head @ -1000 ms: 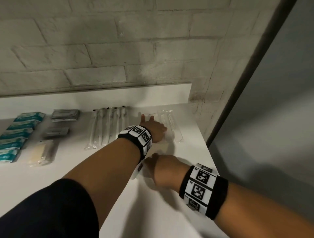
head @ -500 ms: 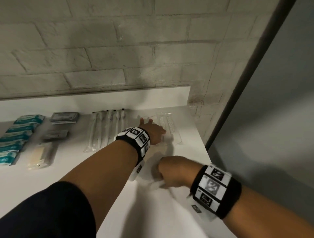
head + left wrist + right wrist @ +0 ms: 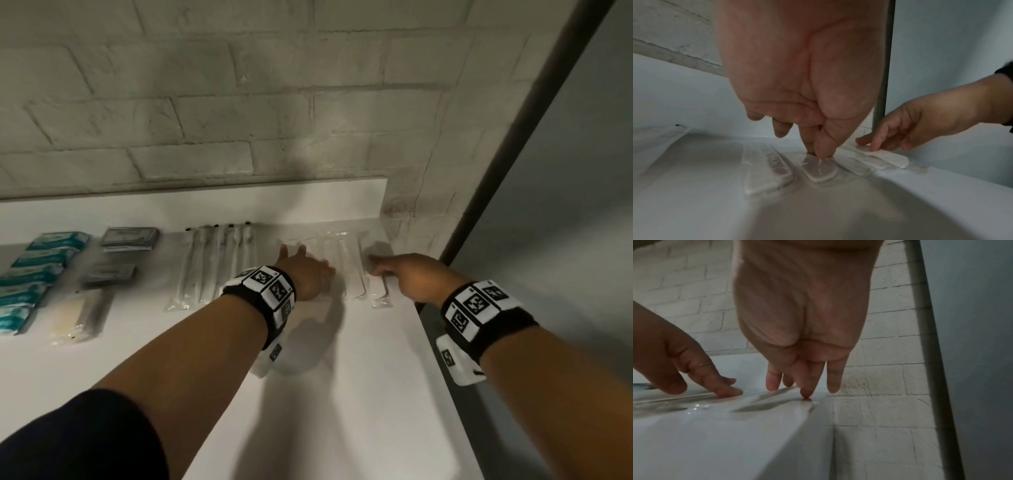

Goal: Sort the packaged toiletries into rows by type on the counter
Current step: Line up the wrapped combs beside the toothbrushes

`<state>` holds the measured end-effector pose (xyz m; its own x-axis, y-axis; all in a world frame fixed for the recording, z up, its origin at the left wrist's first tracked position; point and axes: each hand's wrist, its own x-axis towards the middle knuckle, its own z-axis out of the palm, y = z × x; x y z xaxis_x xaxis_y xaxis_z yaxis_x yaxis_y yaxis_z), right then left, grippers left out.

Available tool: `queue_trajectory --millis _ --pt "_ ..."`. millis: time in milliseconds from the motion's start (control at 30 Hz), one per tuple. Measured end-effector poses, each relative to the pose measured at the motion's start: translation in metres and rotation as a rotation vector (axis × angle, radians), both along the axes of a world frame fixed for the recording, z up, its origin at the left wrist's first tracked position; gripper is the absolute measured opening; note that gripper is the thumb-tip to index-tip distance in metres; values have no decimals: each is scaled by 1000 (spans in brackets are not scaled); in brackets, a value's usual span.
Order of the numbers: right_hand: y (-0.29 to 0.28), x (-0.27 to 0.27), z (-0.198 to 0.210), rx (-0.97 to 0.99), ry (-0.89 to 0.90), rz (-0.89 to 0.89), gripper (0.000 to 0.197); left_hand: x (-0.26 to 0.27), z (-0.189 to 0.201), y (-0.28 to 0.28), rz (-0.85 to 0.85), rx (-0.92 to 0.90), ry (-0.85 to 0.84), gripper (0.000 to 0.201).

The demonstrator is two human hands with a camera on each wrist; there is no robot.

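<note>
Clear-wrapped white combs (image 3: pixel 344 260) lie side by side at the far right of the white counter (image 3: pixel 342 394). My left hand (image 3: pixel 301 270) lies over the left part of that row. In the left wrist view its straight thumb and forefinger (image 3: pixel 820 152) press down on one wrapped comb (image 3: pixel 819 170). My right hand (image 3: pixel 387 270) reaches to the row's right end, and its straight fingers (image 3: pixel 875 144) rest on the outermost comb packet (image 3: pixel 885 158). One fingertip (image 3: pixel 805 394) touches the plastic near the counter's edge.
Left of the combs lie wrapped toothbrushes (image 3: pixel 212 267), dark grey packets (image 3: pixel 130 236), a cream packet (image 3: pixel 75 315) and teal packets (image 3: pixel 34 270). A brick wall (image 3: pixel 274 102) and a low white ledge (image 3: pixel 239 202) stand behind. The counter ends just right of my right hand (image 3: pixel 435 359).
My right hand has moved from the near middle of the counter up to the right end of the comb row, bringing a clear packet with it. My left hand stayed on the combs.
</note>
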<state>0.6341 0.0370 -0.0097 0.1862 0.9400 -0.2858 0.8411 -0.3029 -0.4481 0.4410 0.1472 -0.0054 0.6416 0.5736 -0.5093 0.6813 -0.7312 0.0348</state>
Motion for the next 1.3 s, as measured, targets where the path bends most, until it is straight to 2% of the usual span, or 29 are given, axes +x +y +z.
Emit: queue_trajectory --millis 133,267,400,500,667,833,1000,1100,1200,1233,1300 --pt "9 2 2 52 -24 -49 40 2 11 -7 9 54 -6 58" --pt "19 -4 1 -125 -202 56 55 11 -3 -2 -54 212 -120 51" --pt "21 0 -6 -100 -63 -45 42 29 -14 -13 -120 310 -168 46" --pt "25 2 -5 -120 -42 -55 44 37 -23 -18 -80 277 -149 45" --pt "27 4 -4 -155 -188 32 62 42 -27 -18 -49 274 -171 46" --pt "26 6 -8 -132 -144 17 55 43 -25 -20 3 246 -203 54" --pt "26 11 -13 -126 -157 58 63 44 -24 -20 17 228 -227 57" --pt "27 15 -17 -87 -239 141 58 43 -25 -19 22 229 -234 56" --pt "24 15 -13 -36 -370 276 45 41 -27 -20 35 215 -265 53" --pt "22 13 -13 4 -344 254 42 39 -27 -20 49 213 -299 51" --pt "20 13 -12 20 -284 230 49 32 -24 -18 65 241 -366 46"
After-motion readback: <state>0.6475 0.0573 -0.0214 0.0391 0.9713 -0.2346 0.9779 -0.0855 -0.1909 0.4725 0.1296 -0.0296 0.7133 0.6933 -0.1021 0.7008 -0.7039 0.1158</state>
